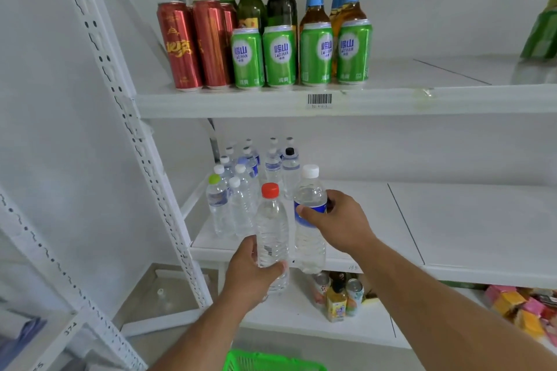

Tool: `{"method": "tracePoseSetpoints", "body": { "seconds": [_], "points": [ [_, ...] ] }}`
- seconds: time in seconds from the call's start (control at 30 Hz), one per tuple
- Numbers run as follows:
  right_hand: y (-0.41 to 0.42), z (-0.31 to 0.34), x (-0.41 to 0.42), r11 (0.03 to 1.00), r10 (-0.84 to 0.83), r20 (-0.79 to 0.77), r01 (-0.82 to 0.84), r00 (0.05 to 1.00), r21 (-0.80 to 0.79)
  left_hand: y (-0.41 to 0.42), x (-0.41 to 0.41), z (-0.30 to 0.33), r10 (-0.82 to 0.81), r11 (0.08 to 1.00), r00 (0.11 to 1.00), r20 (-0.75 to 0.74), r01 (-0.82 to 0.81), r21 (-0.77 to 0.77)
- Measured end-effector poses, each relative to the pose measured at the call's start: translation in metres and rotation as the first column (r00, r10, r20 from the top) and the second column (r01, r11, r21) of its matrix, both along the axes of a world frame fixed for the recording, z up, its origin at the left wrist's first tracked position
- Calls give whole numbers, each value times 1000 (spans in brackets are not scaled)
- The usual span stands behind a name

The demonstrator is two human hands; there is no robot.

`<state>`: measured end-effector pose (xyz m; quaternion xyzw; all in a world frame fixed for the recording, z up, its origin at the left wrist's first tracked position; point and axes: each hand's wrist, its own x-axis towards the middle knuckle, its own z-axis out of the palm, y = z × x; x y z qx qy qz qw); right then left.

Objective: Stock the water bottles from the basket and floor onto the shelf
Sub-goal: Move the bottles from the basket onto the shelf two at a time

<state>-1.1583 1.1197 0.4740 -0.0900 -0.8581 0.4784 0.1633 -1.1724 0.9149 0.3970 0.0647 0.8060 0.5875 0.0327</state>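
My left hand grips a clear water bottle with a red cap around its lower half, held upright in front of the middle shelf. My right hand holds a second water bottle with a white cap and blue label by its middle, just right of the first. Both bottles hover at the shelf's front edge. Behind them several water bottles stand in rows at the shelf's left end. A green basket shows at the bottom edge.
The upper shelf carries red cans, green cans and glass bottles. The lower shelf holds small drink cans and a juice bottle, with coloured packets at right. A perforated white upright stands at left.
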Motion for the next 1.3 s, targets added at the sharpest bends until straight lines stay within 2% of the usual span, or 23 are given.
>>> {"method": "tracePoseSetpoints", "body": {
  "seconds": [0.67, 1.07, 1.3],
  "points": [
    [19, -29, -148, 997, -82, 86, 83, 993, -8, 25, -165, -40, -44, 999, 999, 25, 44, -1],
    [64, -64, -241, 1000, -14, 172, 13, 985, 5, 78, -239, -69, 46, 997, 999, 25, -45, -61],
    [67, -86, -285, 999, 26, 224, -15, 974, -50, 93, -281, -85, 153, 988, 987, 55, -151, -35]
  ]
}}
